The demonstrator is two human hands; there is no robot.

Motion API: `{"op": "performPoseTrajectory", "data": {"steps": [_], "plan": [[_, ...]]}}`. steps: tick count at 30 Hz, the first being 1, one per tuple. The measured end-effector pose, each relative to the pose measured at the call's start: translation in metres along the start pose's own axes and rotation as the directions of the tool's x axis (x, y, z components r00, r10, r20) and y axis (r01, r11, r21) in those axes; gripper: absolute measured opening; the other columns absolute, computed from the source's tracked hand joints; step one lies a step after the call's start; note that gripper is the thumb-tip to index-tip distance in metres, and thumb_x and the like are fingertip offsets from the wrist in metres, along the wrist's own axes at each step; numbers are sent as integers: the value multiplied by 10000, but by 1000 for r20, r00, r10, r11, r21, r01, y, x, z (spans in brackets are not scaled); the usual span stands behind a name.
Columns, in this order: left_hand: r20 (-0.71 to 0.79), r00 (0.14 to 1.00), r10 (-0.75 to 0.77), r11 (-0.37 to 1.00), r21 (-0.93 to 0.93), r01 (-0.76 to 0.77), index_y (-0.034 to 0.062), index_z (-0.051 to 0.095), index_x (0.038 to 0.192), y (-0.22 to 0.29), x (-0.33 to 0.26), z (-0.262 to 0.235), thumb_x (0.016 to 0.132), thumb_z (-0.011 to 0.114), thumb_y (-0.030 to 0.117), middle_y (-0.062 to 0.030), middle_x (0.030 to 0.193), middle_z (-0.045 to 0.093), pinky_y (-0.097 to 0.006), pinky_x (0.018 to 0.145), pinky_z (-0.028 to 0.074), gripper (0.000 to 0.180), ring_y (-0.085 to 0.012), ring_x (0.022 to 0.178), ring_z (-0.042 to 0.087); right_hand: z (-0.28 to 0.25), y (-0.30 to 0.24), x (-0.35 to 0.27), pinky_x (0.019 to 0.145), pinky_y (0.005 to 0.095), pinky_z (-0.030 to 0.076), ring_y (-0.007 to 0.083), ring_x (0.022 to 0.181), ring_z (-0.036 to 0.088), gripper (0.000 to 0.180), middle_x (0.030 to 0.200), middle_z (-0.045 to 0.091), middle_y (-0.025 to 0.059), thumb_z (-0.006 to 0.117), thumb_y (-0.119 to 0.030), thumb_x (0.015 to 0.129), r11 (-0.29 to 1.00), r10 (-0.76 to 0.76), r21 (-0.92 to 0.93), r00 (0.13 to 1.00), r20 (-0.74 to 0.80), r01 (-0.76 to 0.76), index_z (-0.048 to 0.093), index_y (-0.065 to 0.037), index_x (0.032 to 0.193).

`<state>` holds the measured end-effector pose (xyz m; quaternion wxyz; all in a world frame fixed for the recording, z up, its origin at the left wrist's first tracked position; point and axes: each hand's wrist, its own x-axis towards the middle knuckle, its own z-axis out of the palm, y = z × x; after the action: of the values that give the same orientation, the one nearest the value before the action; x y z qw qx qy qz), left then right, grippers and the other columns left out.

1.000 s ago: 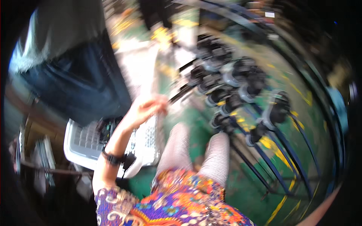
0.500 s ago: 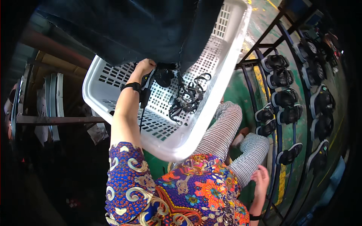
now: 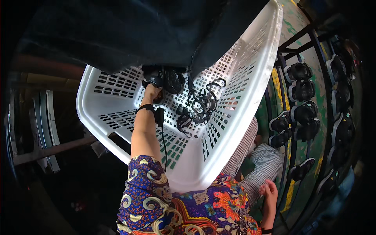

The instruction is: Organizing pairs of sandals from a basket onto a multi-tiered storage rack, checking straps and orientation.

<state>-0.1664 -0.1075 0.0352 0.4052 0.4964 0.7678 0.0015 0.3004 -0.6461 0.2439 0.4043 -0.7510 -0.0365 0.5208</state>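
Black rounded pieces (image 3: pixel 174 82) sat deep in the white basket (image 3: pixel 188 178), toward its far end, under the edge of a great dark sheet (image 3: pixel 137 39) that hung across the top of my view. Off to the right stood a rack (image 3: pixel 318 47) of black shoes (image 3: pixel 304 112), well apart from the basket.

From where I stood, the left hand (image 3: pixel 152 93) was clearly the nearer: its arm reached over the rim, and one piece lay straight beyond the knuckles, apparently touching them, with the other just to the right. That right-hand piece was longer than it was wide, its long axis running away from the person. The right hand (image 3: pixel 268 192) hung well outside, beside the checked trousers (image 3: pixel 262 158), its fingers loosely bent around nothing.

Left fingers were curled downward with their tips out of sight, so I couldn't tell whether they pinched anything. The sheet cut off the far ends of both pieces; the left one's long axis was unreadable. A tangle of black straps (image 3: pixel 201 105) lay to the right, its ends impossible to sort, and a thin cord (image 3: pixel 163 145) dangled below the wrist.
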Motion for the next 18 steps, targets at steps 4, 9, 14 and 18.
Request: {"op": "performPoseTrajectory", "data": {"steps": [4, 9, 14, 18], "plan": [[157, 981, 114, 965, -252, -72, -37, 610, 744, 50, -49, -6, 774, 683, 61, -124, 673, 623, -358, 470, 532, 126, -225, 498, 611, 33, -40, -1, 626, 243, 494, 132, 699, 615, 271, 857, 641, 87, 548, -73, 916, 987, -51, -149, 996, 68, 60, 543, 1, 1176], [392, 902, 181, 962, -260, -80, -1, 619, 773, 92, -106, -55, 763, 675, 34, -75, 589, 571, -301, 440, 509, 67, -188, 454, 569, 79, -93, -14, 695, 250, 502, 135, 760, 624, 278, 888, 649, 86, 550, -73, 917, 946, -262, -111, 919, 294, 305, 550, 12, 1182], [505, 787, 354, 914, -366, -176, 13, 594, 742, 144, -220, -92, 778, 663, 45, -39, 594, 559, -258, 445, 454, 84, -132, 475, 547, 112, -117, -28, 776, 260, 508, 148, 840, 638, 291, 919, 654, 79, 572, -69, 910, 892, -397, 7, 776, 490, 452, 554, 17, 1188], [273, 715, 644, 694, -601, -396, 20, 592, 755, 181, -358, -98, 803, 669, 73, -18, 636, 578, -230, 495, 463, 106, -109, 528, 565, 139, -130, -46, 935, 325, 445, 173, 1102, 558, 516, 1137, 599, 101, 647, -93, 848, 845, -493, 167, 617, 614, 508, 454, -30, 1323]]}}
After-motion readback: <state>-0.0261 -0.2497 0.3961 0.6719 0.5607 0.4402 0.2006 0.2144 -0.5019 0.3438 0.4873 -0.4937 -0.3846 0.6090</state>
